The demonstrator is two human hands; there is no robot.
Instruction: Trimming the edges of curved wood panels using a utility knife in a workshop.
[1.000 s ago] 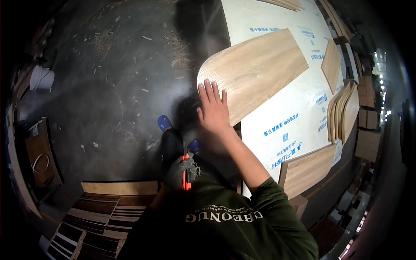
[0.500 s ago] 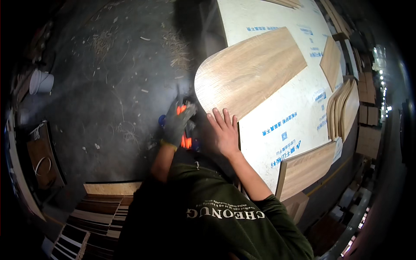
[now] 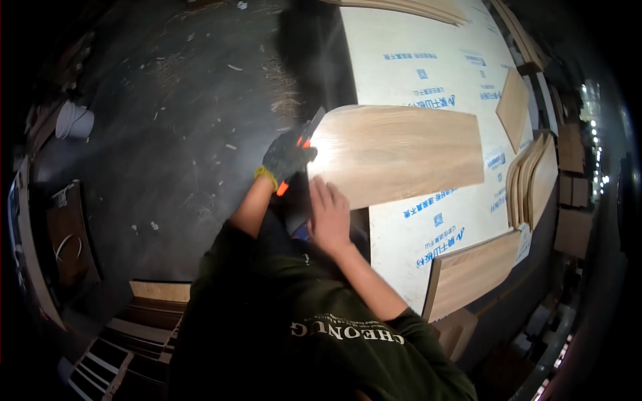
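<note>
A wood-grain board (image 3: pixel 401 154) with a rounded left end lies on the white, blue-printed panel (image 3: pixel 401 240), that end jutting past the panel's left edge. My left hand (image 3: pixel 289 157), in a dark glove with a yellow cuff, is closed round an orange-and-black hand tool (image 3: pixel 283 189). The tool's flat grey end (image 3: pixel 317 120) is at the board's rounded edge; its exact kind is hard to make out. My bare right hand (image 3: pixel 330 217) rests its outstretched fingers on the board's near left corner, its thumb hidden.
Curved wooden pieces (image 3: pixel 528 177) stand together at the panel's right side, near an upright board (image 3: pixel 475 271) and a small angled board (image 3: pixel 513 107). More boards (image 3: pixel 414 8) lie at the far end. A white bucket (image 3: pixel 75 121) and wood shavings (image 3: pixel 284 93) are on the floor.
The board has turned clockwise and now lies nearly level across the view. My left hand has brought the tool up to its rounded end. The right hand's fingers have drawn closer together.
</note>
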